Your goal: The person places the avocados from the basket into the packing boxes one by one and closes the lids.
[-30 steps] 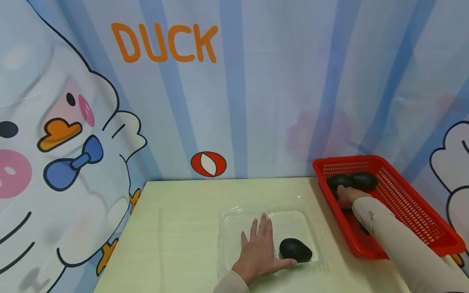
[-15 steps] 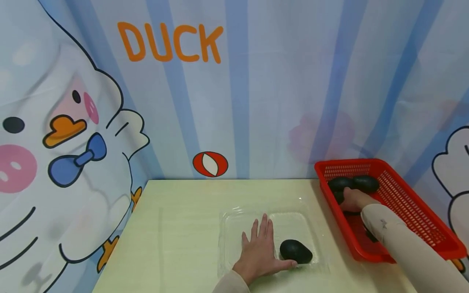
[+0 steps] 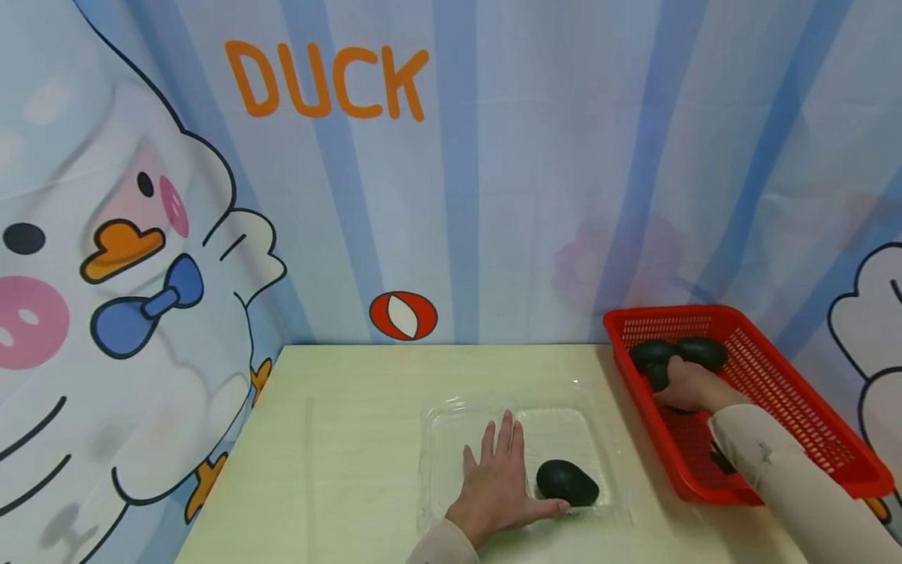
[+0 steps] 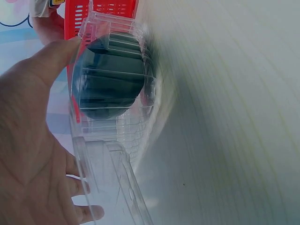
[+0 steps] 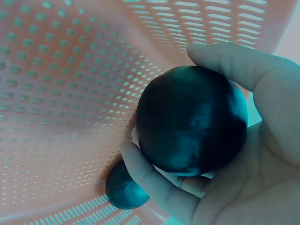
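My left hand [image 3: 493, 489] rests with fingers spread on a clear plastic clamshell box [image 3: 557, 427]. Its thumb lies along the near rim, beside a dark avocado [image 3: 567, 482] that sits in the right half of the box. In the left wrist view that avocado [image 4: 112, 77] shows through the clear wall. Over at the right, my right hand [image 3: 689, 385] is down inside a red plastic basket [image 3: 810, 376]. Its thumb and fingers curl round another dark avocado [image 5: 192, 119], seen large in the right wrist view.
Two more avocados [image 3: 702, 352] lie at the far end of the basket. Beneath my right forearm another dark avocado [image 3: 722, 460] partly shows. A pale wooden table [image 3: 352, 439] carries box and basket. Behind it hangs a printed duck curtain [image 3: 514, 157].
My right hand has drawn slightly back toward me inside the basket, uncovering more of a dark avocado at its fingertips. The left hand stays put on the box.
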`<state>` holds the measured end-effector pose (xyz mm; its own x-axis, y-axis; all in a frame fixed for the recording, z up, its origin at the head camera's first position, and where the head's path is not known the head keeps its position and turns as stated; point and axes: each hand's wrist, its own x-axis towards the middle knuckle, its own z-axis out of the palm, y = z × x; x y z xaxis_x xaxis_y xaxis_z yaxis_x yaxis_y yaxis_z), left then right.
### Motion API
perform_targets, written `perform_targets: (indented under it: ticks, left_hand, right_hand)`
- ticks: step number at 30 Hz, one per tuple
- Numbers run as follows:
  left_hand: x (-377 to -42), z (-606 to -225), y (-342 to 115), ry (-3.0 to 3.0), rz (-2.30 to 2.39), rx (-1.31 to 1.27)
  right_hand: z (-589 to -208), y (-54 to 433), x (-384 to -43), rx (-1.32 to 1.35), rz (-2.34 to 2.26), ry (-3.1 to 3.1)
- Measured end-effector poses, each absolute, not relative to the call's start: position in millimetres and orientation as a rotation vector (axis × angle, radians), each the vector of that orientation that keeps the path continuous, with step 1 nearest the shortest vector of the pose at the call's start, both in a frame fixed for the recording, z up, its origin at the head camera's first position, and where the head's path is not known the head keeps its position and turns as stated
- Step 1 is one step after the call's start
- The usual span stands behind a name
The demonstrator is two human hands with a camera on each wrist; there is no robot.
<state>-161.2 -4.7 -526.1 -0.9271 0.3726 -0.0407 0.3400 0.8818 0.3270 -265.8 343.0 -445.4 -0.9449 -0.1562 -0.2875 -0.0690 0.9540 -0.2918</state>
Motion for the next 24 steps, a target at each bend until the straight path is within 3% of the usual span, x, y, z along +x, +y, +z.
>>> perform_targets:
  ticks: [24]
  left_hand:
    - [-160.2,-523.4,-5.9,2.938,0.503,0.564]
  right_hand:
    - [-405.8,318.3,-228.1,-0.110,-0.529,2.948]
